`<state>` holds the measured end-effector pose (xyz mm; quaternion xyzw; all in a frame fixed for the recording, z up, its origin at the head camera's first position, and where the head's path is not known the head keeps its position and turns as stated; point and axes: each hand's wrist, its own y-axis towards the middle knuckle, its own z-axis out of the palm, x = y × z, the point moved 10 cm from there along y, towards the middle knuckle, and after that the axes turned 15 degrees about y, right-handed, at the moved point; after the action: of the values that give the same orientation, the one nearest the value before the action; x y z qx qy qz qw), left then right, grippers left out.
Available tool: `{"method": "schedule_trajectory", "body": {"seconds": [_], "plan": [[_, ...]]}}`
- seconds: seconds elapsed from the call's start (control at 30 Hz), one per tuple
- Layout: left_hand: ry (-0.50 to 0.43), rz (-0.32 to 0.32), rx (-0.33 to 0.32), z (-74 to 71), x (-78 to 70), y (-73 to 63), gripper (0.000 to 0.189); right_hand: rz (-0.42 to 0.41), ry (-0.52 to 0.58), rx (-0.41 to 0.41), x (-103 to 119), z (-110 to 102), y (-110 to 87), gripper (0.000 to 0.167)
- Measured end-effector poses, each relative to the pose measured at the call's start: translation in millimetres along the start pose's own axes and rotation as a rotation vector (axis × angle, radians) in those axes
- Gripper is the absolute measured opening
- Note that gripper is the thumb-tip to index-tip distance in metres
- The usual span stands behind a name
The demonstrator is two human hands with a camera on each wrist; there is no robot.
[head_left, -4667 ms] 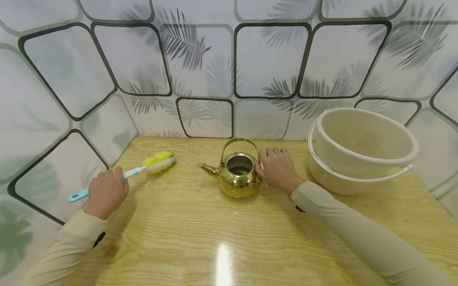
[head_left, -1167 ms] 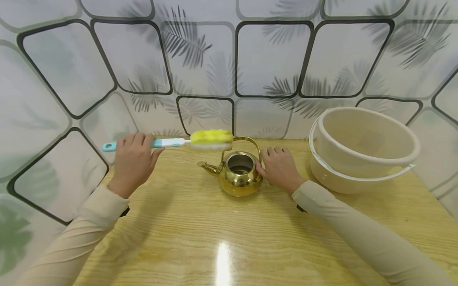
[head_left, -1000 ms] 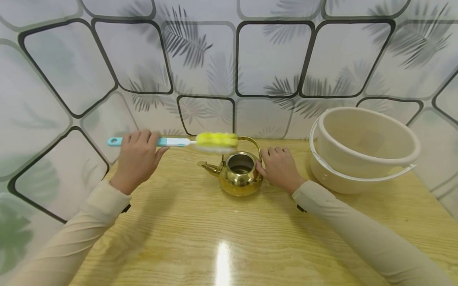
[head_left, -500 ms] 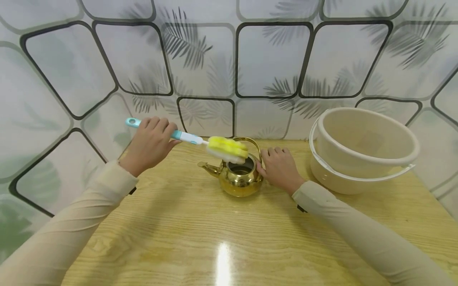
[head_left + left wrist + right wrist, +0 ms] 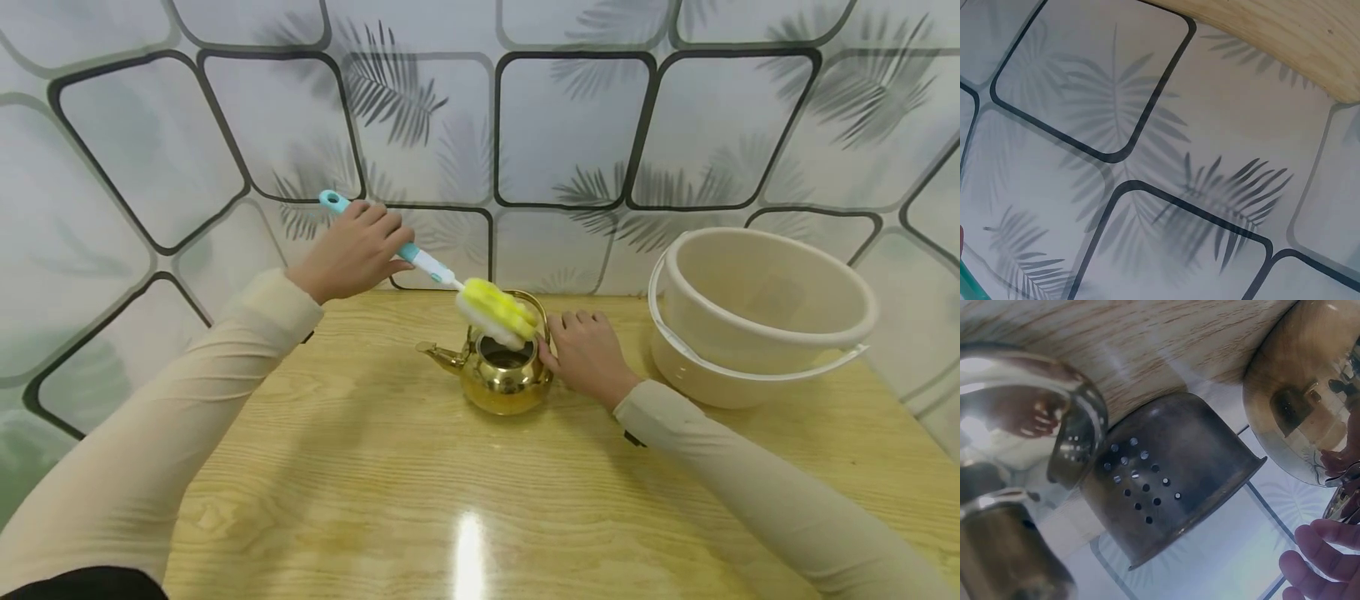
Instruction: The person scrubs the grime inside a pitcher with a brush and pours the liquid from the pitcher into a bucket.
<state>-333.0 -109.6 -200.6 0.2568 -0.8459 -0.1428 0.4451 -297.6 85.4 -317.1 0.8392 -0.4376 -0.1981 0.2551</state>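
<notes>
My left hand grips the blue-and-white handle of a sponge bottle brush. Its yellow and white head slants down over the mouth of a golden kettle, covering part of the opening. Whether any of the sponge is inside I cannot tell. A corner of the brush's teal handle shows in the left wrist view. At the kettle's right side, my right hand holds it by the handle's base, thumb near the rim. The right wrist view shows several fingers beside the kettle.
The right wrist view also has a perforated metal strainer and a shiny rounded metal piece; neither is visible from the head. A cream bucket with a white handle stands right on the wooden table. A patterned wall rises behind.
My left hand has lifted the brush off the left side and carried it right. Over the last second it rose and tilted the sponge down onto the kettle's mouth. The right hand has stayed put.
</notes>
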Motion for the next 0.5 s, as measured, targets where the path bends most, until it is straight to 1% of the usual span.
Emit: {"method": "schedule_trajectory", "body": {"seconds": [0.17,0.37,0.5], "plan": [[0.021,0.054,-0.029,4.7,2.3,9.1,0.036,0.015,-0.007,0.003,0,3,1.1,0.029],[0.031,0.109,-0.004,9.8,1.0,14.8,0.035,0.024,-0.021,0.002,3,5,2.5,0.030],[0.038,0.155,-0.013,9.8,-1.6,16.8,0.035,0.030,-0.042,0.000,5,7,3.4,0.030]]}}
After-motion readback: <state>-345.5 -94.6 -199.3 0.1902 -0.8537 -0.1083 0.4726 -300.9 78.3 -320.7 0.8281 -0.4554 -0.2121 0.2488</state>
